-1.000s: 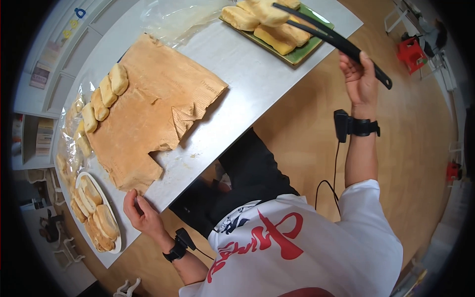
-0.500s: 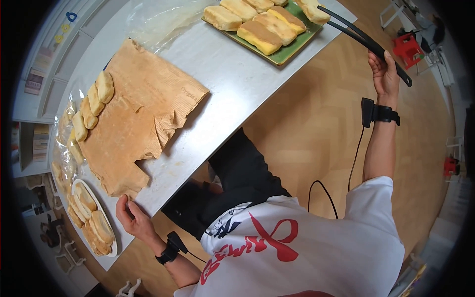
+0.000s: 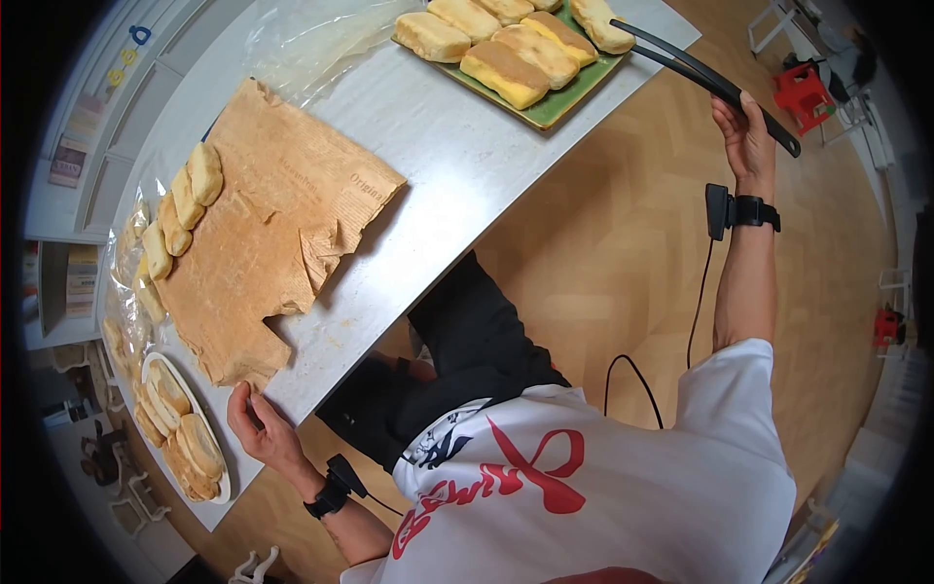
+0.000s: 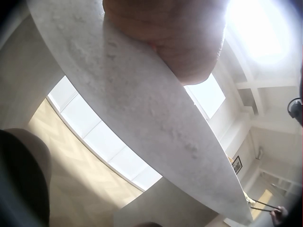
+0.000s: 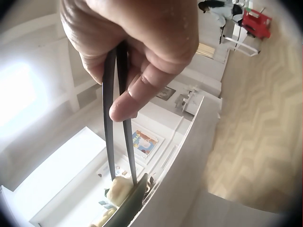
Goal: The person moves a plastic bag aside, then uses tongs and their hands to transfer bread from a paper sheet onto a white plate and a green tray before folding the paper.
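My right hand (image 3: 749, 141) holds a pair of black tongs (image 3: 686, 70) by the handle. The tong tips are at a yellowish bun (image 3: 601, 26) at the right end of a green rectangular plate (image 3: 545, 119). In the right wrist view the two tong arms (image 5: 109, 137) reach down to that bun (image 5: 120, 190) beside the plate's edge. Several more oblong buns (image 3: 506, 73) lie in rows on the plate. My left hand (image 3: 268, 436) rests at the table's near edge, relaxed fingertips right at the bottom corner of a torn brown paper sheet (image 3: 263, 209).
A row of buns (image 3: 180, 209) lies along the paper's left side, with clear plastic bags (image 3: 126, 282) of buns beyond it. A white oval plate (image 3: 226, 482) of browned buns sits at the lower left. More clear plastic (image 3: 321, 44) lies at the back. A red stool (image 3: 804, 91) stands across the floor.
The tongs carried a bun from above the pile rightward and down to the green plate's right end. My right hand moved right with them. The left hand stayed at the paper's corner.
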Demonstrator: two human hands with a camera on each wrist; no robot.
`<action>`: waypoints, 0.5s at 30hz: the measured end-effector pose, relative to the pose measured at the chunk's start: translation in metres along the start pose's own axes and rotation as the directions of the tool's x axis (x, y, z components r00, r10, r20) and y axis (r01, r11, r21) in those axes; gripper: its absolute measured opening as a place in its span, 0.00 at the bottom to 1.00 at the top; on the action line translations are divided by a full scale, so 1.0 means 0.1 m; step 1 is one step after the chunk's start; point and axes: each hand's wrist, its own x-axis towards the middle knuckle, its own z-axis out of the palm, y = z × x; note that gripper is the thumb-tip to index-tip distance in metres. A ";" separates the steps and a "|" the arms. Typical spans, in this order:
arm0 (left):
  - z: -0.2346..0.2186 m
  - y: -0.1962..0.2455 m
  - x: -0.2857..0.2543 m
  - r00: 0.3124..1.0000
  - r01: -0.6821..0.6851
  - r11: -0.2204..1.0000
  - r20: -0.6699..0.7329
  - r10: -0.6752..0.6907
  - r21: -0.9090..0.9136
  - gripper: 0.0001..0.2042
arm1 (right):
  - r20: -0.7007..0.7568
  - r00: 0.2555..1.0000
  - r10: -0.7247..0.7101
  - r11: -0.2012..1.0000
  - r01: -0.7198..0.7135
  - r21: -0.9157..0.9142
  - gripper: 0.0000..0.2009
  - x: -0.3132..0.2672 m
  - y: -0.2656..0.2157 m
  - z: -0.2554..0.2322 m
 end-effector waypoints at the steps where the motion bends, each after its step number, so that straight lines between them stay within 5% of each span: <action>1: 0.00 0.00 0.00 1.000 0.003 1.000 -0.001 -0.003 0.001 0.10 | 0.001 1.000 0.000 1.000 0.000 -0.019 0.13 0.00 -0.01 0.02; 15: 0.00 -0.06 0.01 0.996 -0.094 0.994 0.004 0.094 0.048 0.09 | 0.089 0.996 -0.005 0.989 0.018 -0.147 0.16 0.06 -0.14 0.13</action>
